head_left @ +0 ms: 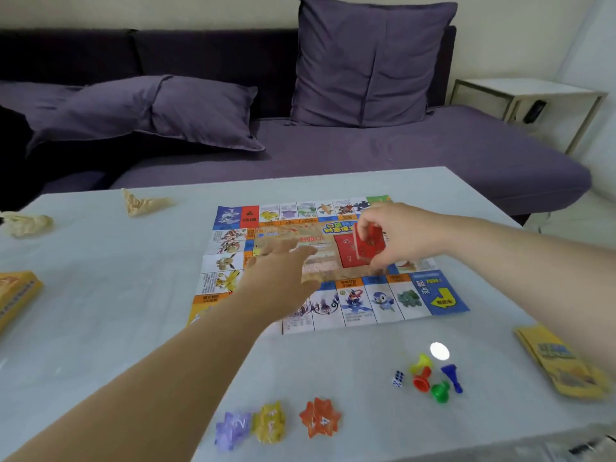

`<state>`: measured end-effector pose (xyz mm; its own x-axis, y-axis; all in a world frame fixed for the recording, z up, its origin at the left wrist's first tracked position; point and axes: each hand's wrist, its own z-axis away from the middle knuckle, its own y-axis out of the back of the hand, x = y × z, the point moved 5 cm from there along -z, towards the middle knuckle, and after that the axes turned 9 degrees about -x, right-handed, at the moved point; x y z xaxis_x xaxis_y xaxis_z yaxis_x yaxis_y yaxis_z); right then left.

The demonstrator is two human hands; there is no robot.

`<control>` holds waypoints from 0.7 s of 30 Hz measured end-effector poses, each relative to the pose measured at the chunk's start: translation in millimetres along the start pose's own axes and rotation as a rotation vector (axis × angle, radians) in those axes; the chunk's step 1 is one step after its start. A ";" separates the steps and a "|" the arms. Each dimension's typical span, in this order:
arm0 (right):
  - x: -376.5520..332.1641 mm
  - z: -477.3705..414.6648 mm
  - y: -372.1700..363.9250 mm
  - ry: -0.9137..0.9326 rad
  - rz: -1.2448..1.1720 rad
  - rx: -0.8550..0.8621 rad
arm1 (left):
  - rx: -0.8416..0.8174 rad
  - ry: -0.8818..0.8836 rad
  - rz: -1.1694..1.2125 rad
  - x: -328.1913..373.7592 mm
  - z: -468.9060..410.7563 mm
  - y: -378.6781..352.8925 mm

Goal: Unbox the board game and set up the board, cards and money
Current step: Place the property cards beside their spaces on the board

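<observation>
Red cards [366, 248], apparently, in fingers [373, 215] of right hand [408, 236]

A home living room — purple sofa [366, 155], cushions [370, 61], low table [100, 295].

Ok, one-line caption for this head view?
Right hand holds red cards over the unfolded board; left hand hovers open beside.

Both bare arms reach into the middle of the frame. The left forearm [150, 378] comes up from the lower left corner, and the left hand [280, 275] lies flat, palm down, just left of centre. Its fingers are straight, slightly spread, blurred at the tips and hold nothing. The right forearm [516, 248] enters from the right edge at mid-height. The right hand [403, 235], right of centre, curls its fingers and thumb to pinch a few red cards [370, 243] held nearly upright.
</observation>
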<state>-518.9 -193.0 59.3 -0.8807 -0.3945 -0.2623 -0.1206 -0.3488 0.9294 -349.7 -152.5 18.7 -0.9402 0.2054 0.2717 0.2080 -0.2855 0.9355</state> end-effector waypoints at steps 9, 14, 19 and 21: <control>10.6 -65.6 -17.8 -0.038 0.150 -0.244 | -0.261 0.035 -0.147 -23.4 -35.2 -23.8; 19.5 -66.5 -23.2 -0.059 0.096 -0.292 | -0.266 0.040 -0.133 -23.3 -39.3 -26.5; 17.9 -65.4 -21.8 -0.051 0.126 -0.294 | -0.264 0.047 -0.139 -25.2 -40.6 -26.7; 18.7 -65.7 -23.2 -0.040 0.127 -0.294 | -0.268 0.048 -0.139 -25.8 -41.3 -27.1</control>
<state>-502.5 -248.2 15.8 -0.8980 -0.4191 -0.1337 0.1235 -0.5318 0.8378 -342.3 -188.7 -23.1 -0.9678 0.2166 0.1284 0.0043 -0.4956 0.8685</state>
